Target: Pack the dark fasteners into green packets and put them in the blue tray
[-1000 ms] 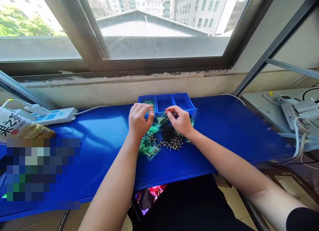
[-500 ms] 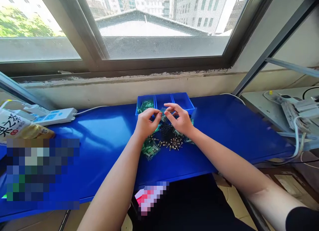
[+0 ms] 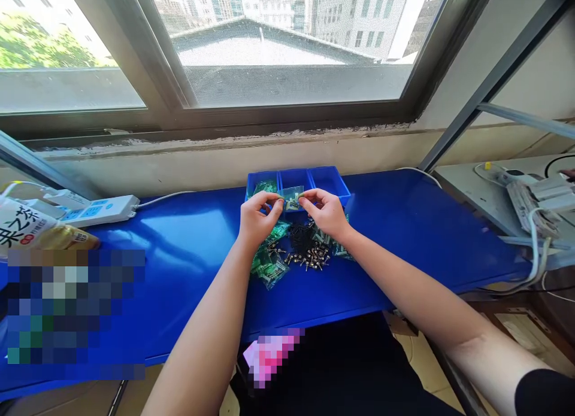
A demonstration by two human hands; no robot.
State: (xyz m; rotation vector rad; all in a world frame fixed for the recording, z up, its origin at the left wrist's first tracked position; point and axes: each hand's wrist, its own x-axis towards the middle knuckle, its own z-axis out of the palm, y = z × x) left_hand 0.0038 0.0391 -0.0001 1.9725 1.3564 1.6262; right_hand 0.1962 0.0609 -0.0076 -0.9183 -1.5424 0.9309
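Observation:
A small clear plastic bag (image 3: 293,199) with small metal parts inside is stretched between my two hands. My left hand (image 3: 260,217) pinches its left edge, and my right hand (image 3: 327,212) pinches its right edge. Behind the bag stands a blue three-part tray (image 3: 331,182), whose left compartment holds green-tinted plastic bags (image 3: 265,187). Below my hands lie a heap of black ring-like or cord-like pieces (image 3: 300,237), a pile of metal screw-like parts (image 3: 315,257) and more green-tinted bags (image 3: 272,271) with parts in them.
A white power strip (image 3: 105,209) and a printed food packet (image 3: 38,230) lie on the blue table (image 3: 188,272) at the left. A window (image 3: 287,57) is behind. Cables and white devices (image 3: 534,194) sit on a surface at the right.
My hands have moved slightly apart, and the small bag between them now shows flat and spread. The fingers of my right hand have closed onto its edge.

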